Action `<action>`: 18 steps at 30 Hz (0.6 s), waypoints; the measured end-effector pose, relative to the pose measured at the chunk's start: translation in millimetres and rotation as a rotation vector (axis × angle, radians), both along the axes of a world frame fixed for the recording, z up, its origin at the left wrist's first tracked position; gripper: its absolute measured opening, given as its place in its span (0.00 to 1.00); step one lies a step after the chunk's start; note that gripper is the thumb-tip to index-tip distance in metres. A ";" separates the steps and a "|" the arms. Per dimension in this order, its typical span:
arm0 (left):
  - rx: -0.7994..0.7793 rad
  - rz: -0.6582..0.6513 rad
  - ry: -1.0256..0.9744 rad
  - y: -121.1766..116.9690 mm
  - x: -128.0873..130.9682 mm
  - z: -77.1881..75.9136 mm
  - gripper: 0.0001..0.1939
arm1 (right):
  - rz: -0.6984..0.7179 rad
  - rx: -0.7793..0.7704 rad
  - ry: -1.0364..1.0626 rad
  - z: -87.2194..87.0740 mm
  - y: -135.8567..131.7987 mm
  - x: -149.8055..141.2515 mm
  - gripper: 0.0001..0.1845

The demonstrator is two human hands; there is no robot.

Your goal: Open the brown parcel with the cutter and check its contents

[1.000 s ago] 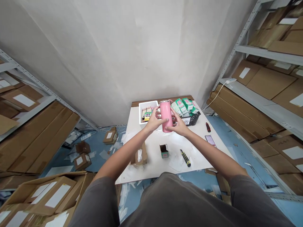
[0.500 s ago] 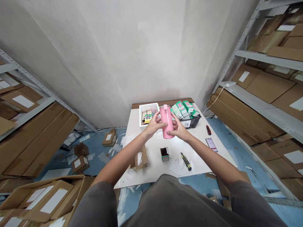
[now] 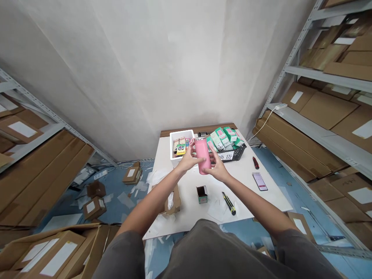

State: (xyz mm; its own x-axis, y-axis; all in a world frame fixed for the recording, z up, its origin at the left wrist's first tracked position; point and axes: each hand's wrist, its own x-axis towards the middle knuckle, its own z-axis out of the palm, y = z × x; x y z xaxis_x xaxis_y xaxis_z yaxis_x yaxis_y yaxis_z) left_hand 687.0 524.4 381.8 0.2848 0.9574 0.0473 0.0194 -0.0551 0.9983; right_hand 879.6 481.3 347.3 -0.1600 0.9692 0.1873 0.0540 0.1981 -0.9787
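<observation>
A pink tumbler (image 3: pixel 202 154) is held up over the white table, tilted slightly, between both my hands. My left hand (image 3: pixel 188 158) wraps its left side, with the thumb across the front. On the right, my right hand (image 3: pixel 216 166) grips the lower body, fingers around the side. Below the tumbler, a small open green box (image 3: pixel 202 194) stands on the table. To its right lies a yellow and black box cutter (image 3: pixel 229 203). An opened cardboard box (image 3: pixel 173 205) with white wrapping sits under my left forearm.
Behind my hands are a white foam box (image 3: pixel 172 145) holding small packets and a black basket (image 3: pixel 238 153) of green boxes. A phone (image 3: pixel 259 181) and a red-black tool (image 3: pixel 255 162) lie at right. Shelves of cartons (image 3: pixel 334 106) flank the table (image 3: pixel 186 182); scraps litter the blue floor.
Both hands have turned the tumbler, so the pink tab at its lid no longer faces me and shows at the left instead. The tumbler sits slightly lower in view.
</observation>
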 end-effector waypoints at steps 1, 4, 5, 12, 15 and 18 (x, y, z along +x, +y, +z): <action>-0.007 -0.009 -0.022 0.6 -1.0 -2.8 0.63 | 0.032 -0.010 0.014 -3.2 1.7 0.9 0.67; -0.066 -0.098 -0.120 -0.2 -1.9 -11.8 0.64 | 0.165 -0.062 0.082 -11.1 4.6 1.2 0.68; -0.087 -0.106 -0.147 -1.3 -1.2 -15.0 0.64 | 0.174 -0.073 0.096 -13.3 4.6 -0.1 0.68; -0.053 0.063 -0.124 -11.7 6.9 -29.1 0.57 | 0.013 0.005 0.038 -22.6 -2.1 -13.3 0.65; -0.045 -0.011 -0.134 -14.2 4.8 -27.7 0.54 | 0.082 -0.026 0.050 -22.5 -3.1 -11.2 0.65; -0.016 -0.011 -0.095 -16.1 3.2 -24.2 0.56 | -0.007 -0.023 -0.013 -20.8 -5.0 -11.3 0.63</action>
